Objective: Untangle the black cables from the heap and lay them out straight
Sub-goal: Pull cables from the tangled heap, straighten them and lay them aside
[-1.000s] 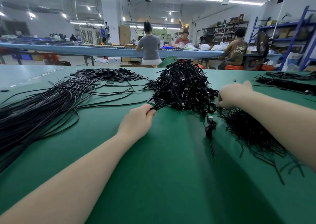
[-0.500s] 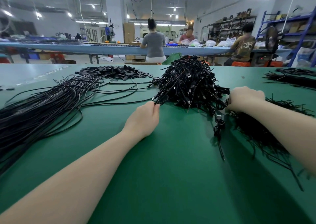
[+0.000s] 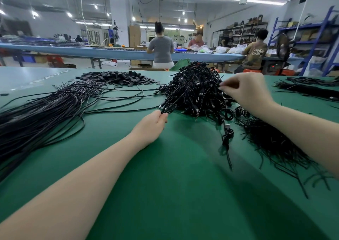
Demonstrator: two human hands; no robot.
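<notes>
At far left on the green surface, a sheaf of straightened black cables lies fanned out, roughly parallel; this is judged to be the finished stack. Behind it sits a flat pile of small black pieces, too small to identify.

Centre-left, the left hand rests on the surface with its fingers curled round a few cable ends at the near-left foot of the heap. That grip probably anchors the strands so they can be drawn clear toward the sheaf.

Centre, the heap stands as a tangled mound with plugs showing. One loose looped cable trails from it toward the viewer.

Centre-right, the right hand is raised against the heap's upper right side, thumb and fingertips pinched together on a strand, likely to free the tangle.

Under the right forearm lies a spread of thin black strands. At far right, another cable bundle lies apart.
</notes>
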